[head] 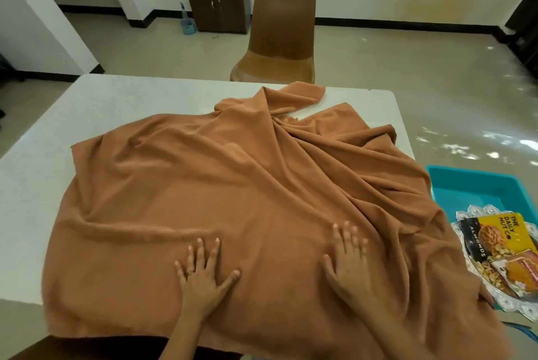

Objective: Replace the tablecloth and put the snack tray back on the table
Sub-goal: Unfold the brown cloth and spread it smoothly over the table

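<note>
While you've got both palms down like that, you're clearly in the smoothing-out step. The tablecloth [233, 185] is on the table [131, 103] but only half spread. Your left hand [201, 275] and right hand [349, 266] sit at the bottom centre of the frame, fingers straight and fanned, pressing flat on the cloth and gripping nothing.

The fabric is a soft, matte, tan-orange fleecy sort of stuff. It lies fairly flat lower left, then bunches into long diagonal folds toward the upper right, where a twisted corner flops near the far edge. The white tabletop shows bare along the left and top.

Next move, I'd say: pinch that bunched far corner and pull it out square, then sweep the ridges outward. It looks draggy, so lift rather than shove.

The snack tray [465, 215], silver with a scalloped rim and glossy packets on it, waits off the table at lower right, beside a teal plastic tub [465, 182]. I can't quite tell what it's resting on.
</note>
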The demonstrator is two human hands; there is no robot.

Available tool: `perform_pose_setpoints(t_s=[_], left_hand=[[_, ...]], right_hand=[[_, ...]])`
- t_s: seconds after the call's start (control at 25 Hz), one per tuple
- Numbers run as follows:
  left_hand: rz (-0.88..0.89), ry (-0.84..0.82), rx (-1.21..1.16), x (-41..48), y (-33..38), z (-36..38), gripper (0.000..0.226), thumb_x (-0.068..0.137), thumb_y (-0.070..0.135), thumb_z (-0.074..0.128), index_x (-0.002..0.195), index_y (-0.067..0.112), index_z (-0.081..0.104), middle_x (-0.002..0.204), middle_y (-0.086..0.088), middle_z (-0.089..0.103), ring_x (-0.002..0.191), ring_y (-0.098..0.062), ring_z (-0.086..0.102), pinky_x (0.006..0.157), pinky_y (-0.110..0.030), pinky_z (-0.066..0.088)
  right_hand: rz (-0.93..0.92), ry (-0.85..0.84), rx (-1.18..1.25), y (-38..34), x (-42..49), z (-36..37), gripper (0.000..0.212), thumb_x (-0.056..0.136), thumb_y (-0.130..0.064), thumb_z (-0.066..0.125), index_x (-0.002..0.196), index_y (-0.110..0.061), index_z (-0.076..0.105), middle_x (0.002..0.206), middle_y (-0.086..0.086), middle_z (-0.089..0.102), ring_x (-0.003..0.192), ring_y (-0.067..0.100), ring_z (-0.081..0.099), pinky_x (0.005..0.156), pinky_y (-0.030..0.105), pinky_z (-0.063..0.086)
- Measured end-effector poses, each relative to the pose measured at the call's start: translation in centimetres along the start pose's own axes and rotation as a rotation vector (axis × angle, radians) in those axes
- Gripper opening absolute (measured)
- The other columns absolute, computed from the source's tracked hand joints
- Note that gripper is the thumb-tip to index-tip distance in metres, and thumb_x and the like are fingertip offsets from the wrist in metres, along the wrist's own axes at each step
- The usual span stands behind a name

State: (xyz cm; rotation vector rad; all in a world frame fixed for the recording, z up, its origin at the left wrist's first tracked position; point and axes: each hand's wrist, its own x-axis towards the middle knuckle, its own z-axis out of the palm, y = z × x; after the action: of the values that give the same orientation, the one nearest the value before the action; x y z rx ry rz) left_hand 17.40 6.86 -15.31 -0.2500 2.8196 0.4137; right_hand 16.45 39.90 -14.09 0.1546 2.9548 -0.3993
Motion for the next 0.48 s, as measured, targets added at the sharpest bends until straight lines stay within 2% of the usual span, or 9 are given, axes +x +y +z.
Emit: perform_pose_setpoints(t_s=[0.04, 0.12, 0.24, 0.32, 0.36, 0.4, 0.48], left_hand=[[0.000, -0.001, -0.014, -0.1, 0.4, 0.2, 0.102, 0.058, 0.096, 0.009, 0.145, 0.046, -0.011, 0.158, 0.004, -0.014, 0.148, -0.024, -0.009, 0.114, -0.053, -0.010], [0.004, 0.010, -0.027, -0.5, 0.5, 0.3, 0.098, 0.062, 0.094, 0.009, 0.146, 0.046, -0.006, 0.160, 0.006, -0.008, 0.148, -0.023, -0.003, 0.115, -0.050, -0.006], [-0.024, 0.052, -0.093, -1.0, -1.2, -1.2, 0.092, 0.069, 0.089, 0.005, 0.149, 0.044, 0.008, 0.160, 0.001, 0.008, 0.142, -0.031, 0.021, 0.114, -0.049, 0.016], [-0.176, 0.206, -0.179, -1.7, -3.9, -3.0, 0.089, 0.076, 0.081, 0.015, 0.149, 0.032, 0.025, 0.157, -0.010, 0.018, 0.134, -0.039, 0.031, 0.107, -0.052, 0.029], [-0.289, 0.308, -0.227, -2.1, -5.7, -3.8, 0.085, 0.080, 0.075, 0.023, 0.148, 0.025, 0.030, 0.155, -0.015, 0.021, 0.133, -0.042, 0.031, 0.106, -0.054, 0.030], [-0.398, 0.380, -0.264, -2.4, -7.8, -4.5, 0.081, 0.082, 0.069, 0.030, 0.147, 0.020, 0.031, 0.153, -0.020, 0.023, 0.135, -0.044, 0.028, 0.107, -0.056, 0.028], [-0.517, 0.400, -0.286, -2.8, -12.1, -5.7, 0.079, 0.086, 0.062, 0.042, 0.148, 0.014, 0.027, 0.155, -0.023, 0.019, 0.140, -0.044, 0.019, 0.110, -0.058, 0.022]], right_hand=[[-0.084, -0.016, 0.042, -2.5, 0.4, 0.8, 0.076, 0.089, -0.049, 0.031, 0.152, -0.022, 0.000, 0.159, 0.002, -0.010, 0.148, 0.020, -0.013, 0.120, 0.044, -0.008], [-0.216, -0.084, 0.047, -7.1, 0.8, 2.5, 0.073, 0.092, -0.056, 0.027, 0.151, -0.029, -0.007, 0.157, -0.003, -0.019, 0.147, 0.017, -0.018, 0.118, 0.041, -0.015], [-0.269, -0.115, -0.072, -8.9, 1.3, 3.7, 0.074, 0.089, -0.068, 0.019, 0.149, -0.037, -0.012, 0.155, -0.006, -0.022, 0.146, 0.017, -0.020, 0.116, 0.043, -0.018], [-0.276, -0.092, -0.099, -7.1, 1.2, 3.3, 0.075, 0.087, -0.069, 0.019, 0.150, -0.039, -0.006, 0.158, -0.006, -0.012, 0.147, 0.017, -0.012, 0.118, 0.042, -0.013], [-0.275, -0.066, -0.091, -5.6, 1.0, 3.0, 0.075, 0.085, -0.069, 0.021, 0.151, -0.038, 0.001, 0.160, -0.004, -0.004, 0.148, 0.018, -0.006, 0.119, 0.042, -0.009], [-0.262, -0.038, -0.078, -4.0, 0.9, 2.5, 0.076, 0.084, -0.067, 0.021, 0.151, -0.036, 0.008, 0.160, -0.002, 0.004, 0.149, 0.019, -0.001, 0.120, 0.043, -0.005], [-0.165, -0.003, -0.058, -2.6, 1.2, 1.6, 0.079, 0.082, -0.063, 0.020, 0.151, -0.026, 0.020, 0.160, 0.006, 0.016, 0.148, 0.025, 0.007, 0.120, 0.048, 0.001]])
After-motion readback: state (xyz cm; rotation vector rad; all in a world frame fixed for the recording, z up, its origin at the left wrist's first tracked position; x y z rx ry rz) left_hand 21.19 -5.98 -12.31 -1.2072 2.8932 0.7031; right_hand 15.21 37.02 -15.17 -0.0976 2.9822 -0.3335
